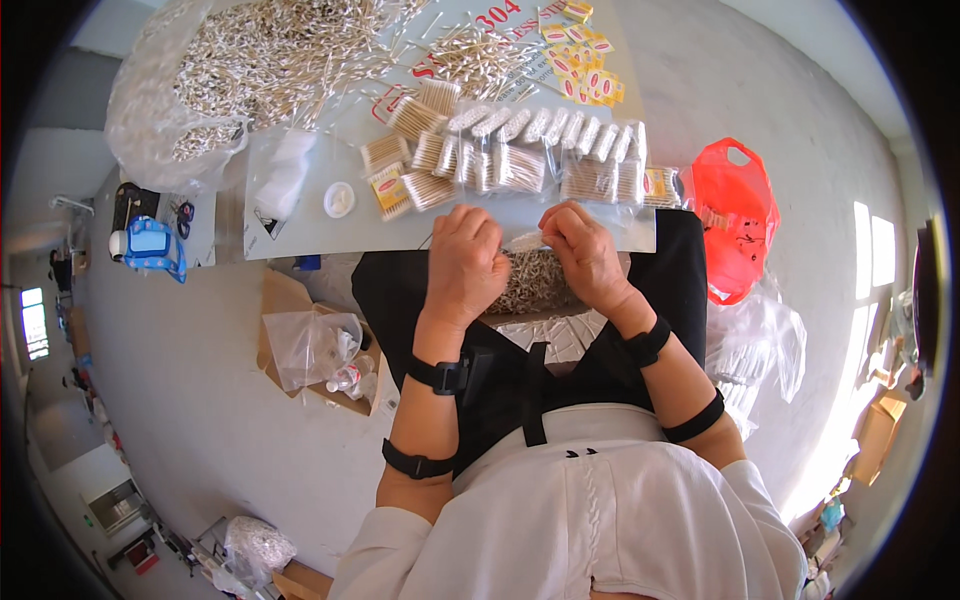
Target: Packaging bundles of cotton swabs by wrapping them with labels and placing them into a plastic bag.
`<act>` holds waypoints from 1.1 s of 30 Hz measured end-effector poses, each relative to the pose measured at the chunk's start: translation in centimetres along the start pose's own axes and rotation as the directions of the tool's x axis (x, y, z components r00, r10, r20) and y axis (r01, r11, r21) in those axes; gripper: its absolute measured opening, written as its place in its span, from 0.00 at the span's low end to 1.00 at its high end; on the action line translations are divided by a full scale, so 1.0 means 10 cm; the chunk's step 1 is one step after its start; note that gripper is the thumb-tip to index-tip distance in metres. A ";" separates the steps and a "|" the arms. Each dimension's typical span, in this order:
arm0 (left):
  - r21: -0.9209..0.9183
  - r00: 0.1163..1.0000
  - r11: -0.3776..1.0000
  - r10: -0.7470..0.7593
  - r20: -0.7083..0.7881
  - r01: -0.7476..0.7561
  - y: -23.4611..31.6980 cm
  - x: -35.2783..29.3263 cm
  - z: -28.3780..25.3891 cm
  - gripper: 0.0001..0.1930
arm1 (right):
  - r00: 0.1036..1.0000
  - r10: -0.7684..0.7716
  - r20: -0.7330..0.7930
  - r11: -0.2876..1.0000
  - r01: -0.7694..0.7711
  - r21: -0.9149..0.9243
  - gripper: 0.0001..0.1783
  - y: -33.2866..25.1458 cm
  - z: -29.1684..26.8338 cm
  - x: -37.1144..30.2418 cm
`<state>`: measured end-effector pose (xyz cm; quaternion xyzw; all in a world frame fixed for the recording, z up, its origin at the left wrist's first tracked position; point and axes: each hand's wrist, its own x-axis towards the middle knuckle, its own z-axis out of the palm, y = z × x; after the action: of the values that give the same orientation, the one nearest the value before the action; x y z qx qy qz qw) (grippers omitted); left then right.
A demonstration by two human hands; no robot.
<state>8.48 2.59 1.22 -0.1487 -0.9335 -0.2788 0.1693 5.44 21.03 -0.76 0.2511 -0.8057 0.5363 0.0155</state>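
My left hand and my right hand are raised at the table's near edge, both with fingers curled in a pinch. Whatever they grip is too small or hidden to make out. White cotton tips show between them, close to my right fingers. Just beyond lie bundles of cotton swabs in clear plastic, some with a yellow label card. Below my hands, a mass of loose swabs sits over my lap, partly covered by them.
A big heap of loose swabs spills from a clear bag at the far left. Yellow cards lie far right. A red bag hangs at the table's right. An open cardboard box stands on the floor at left.
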 end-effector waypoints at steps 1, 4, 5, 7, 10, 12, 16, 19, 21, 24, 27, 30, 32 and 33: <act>0.050 0.998 0.998 -0.033 0.051 0.030 0.02 0.02 -0.09 0.07 | 1.000 -0.025 -0.004 1.000 0.025 -0.019 0.05 -0.02 0.01 0.02; -0.184 0.988 0.971 -0.156 -0.015 0.150 0.25 0.13 -0.22 0.09 | 0.991 -0.090 0.097 0.987 0.102 -0.122 0.06 -0.10 0.04 0.10; -0.184 0.987 0.971 -0.159 -0.017 0.153 0.25 0.11 -0.18 0.09 | 0.991 -0.091 0.101 0.987 0.103 -0.122 0.06 -0.14 0.08 0.12; 0.037 0.987 0.994 -0.110 0.116 0.106 0.19 0.07 -0.11 0.07 | 0.985 -0.104 0.136 0.985 0.121 -0.124 0.07 -0.21 0.16 0.17; -0.029 0.980 0.982 -0.183 0.081 0.186 0.12 -0.02 -0.10 0.07 | 0.980 -0.192 0.047 0.981 0.190 0.038 0.09 -0.20 0.20 0.24; -0.145 0.973 0.962 -0.231 0.025 0.232 0.03 -0.07 -0.15 0.06 | 0.998 0.055 0.019 0.998 -0.055 0.043 0.09 -0.23 0.15 0.21; -0.734 0.793 0.471 -0.589 0.152 0.490 -0.06 -0.20 -0.34 0.07 | 0.754 0.623 0.208 0.663 -0.650 0.371 0.12 -0.19 0.11 0.20; -0.828 0.784 0.294 -0.568 0.250 0.477 -0.10 -0.26 -0.32 0.06 | 0.626 0.470 0.622 0.090 -0.735 0.672 0.13 -0.08 0.12 0.13; -0.833 0.754 0.185 -0.556 0.349 0.522 -0.08 -0.27 -0.27 0.06 | 0.661 0.459 0.594 0.105 -0.704 0.702 0.12 -0.05 0.22 0.12; -0.819 0.750 0.213 -0.568 0.340 0.533 -0.11 -0.29 -0.27 0.04 | 0.695 0.469 0.545 0.143 -0.669 0.730 0.08 -0.05 0.27 0.13; -0.821 0.781 0.345 -0.598 0.181 0.455 -0.11 -0.20 -0.26 0.06 | 0.708 0.513 0.485 0.299 -0.677 0.673 0.07 -0.05 0.25 0.15; -0.584 0.825 0.613 -0.529 0.197 0.532 -0.10 -0.10 -0.31 0.09 | 0.728 0.492 0.476 0.447 -0.681 0.580 0.08 -0.08 0.24 0.15; -0.550 0.827 0.623 -0.478 0.295 0.556 -0.09 -0.10 -0.25 0.08 | 0.745 0.456 0.487 0.539 -0.666 0.516 0.10 -0.08 0.29 0.10; -0.513 0.815 0.634 -0.430 0.389 0.579 -0.10 -0.10 -0.23 0.07 | 0.755 0.424 0.499 0.561 -0.652 0.510 0.11 -0.08 0.31 0.09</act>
<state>9.60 0.34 2.16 0.0427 -0.8084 -0.5812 -0.0826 5.78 17.74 -1.14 0.0608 -0.5915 0.7130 -0.3715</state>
